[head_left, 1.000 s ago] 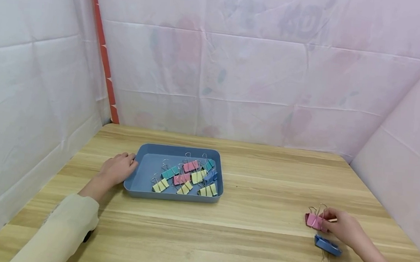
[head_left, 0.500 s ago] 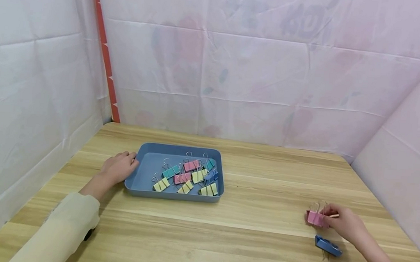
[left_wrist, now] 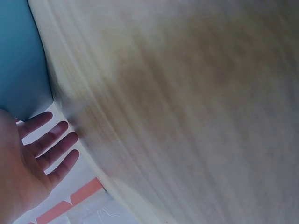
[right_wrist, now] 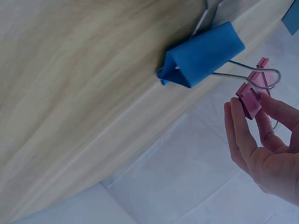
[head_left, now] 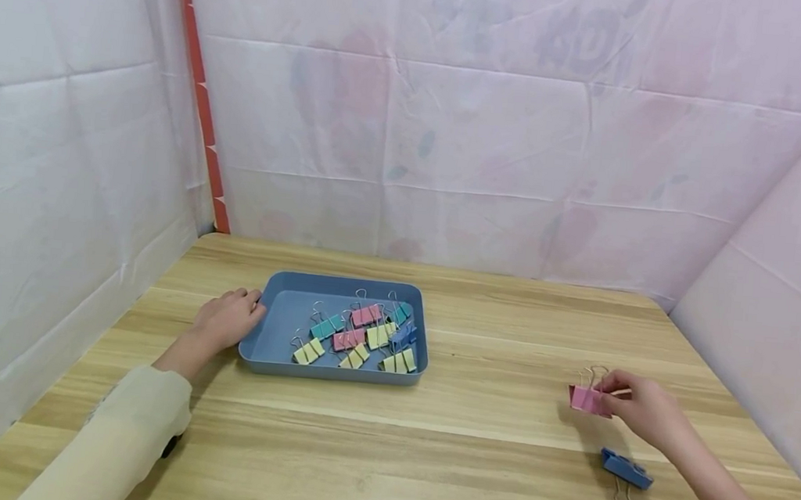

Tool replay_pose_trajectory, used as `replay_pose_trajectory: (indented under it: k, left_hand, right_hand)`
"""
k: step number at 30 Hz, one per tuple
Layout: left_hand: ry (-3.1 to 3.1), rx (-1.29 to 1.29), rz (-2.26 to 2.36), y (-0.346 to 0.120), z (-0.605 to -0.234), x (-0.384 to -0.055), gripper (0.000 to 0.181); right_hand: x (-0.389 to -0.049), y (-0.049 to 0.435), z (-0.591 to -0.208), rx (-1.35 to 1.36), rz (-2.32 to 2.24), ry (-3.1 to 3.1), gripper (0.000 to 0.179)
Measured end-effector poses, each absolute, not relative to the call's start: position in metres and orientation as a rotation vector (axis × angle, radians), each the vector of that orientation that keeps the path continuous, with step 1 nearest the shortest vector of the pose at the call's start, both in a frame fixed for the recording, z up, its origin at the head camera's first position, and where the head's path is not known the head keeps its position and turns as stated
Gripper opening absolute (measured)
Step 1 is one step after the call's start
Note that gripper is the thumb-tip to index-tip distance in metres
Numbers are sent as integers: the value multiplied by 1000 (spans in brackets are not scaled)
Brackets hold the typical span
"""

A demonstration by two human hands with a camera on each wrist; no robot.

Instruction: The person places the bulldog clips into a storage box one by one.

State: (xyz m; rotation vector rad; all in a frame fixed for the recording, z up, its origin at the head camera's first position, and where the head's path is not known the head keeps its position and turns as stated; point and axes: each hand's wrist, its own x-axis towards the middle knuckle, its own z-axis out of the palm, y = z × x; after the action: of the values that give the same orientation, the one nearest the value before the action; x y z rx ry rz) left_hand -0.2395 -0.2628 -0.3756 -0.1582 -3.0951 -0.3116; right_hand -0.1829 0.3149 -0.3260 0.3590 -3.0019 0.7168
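Note:
My right hand pinches a pink binder clip between thumb and fingers, raised a little above the table; the right wrist view shows the same pink clip at the fingertips. Just nearer than that hand, a blue binder clip lies on the table with its wire handles out. My left hand rests at the left rim of a blue-grey tray. In the left wrist view its fingers are straight and spread beside the tray corner; the thumb is mostly hidden.
Several binder clips lie in the tray's right part, among them a yellow clip, a teal clip and a pink clip. Pale sheets stand behind and beside the wooden table.
My right hand has lifted the pink binder clip off the table and carried it slightly left. The left hand and the tray stay in place.

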Motion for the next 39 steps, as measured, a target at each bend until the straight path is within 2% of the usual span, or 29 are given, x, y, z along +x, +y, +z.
replay_pose_trajectory:
  k: [39]
  left_hand:
    - [-3109, -141, -313, -263, -377, -240, 53]
  right_hand:
    - [-190, 248, -309, 489, 831, -2947, 4]
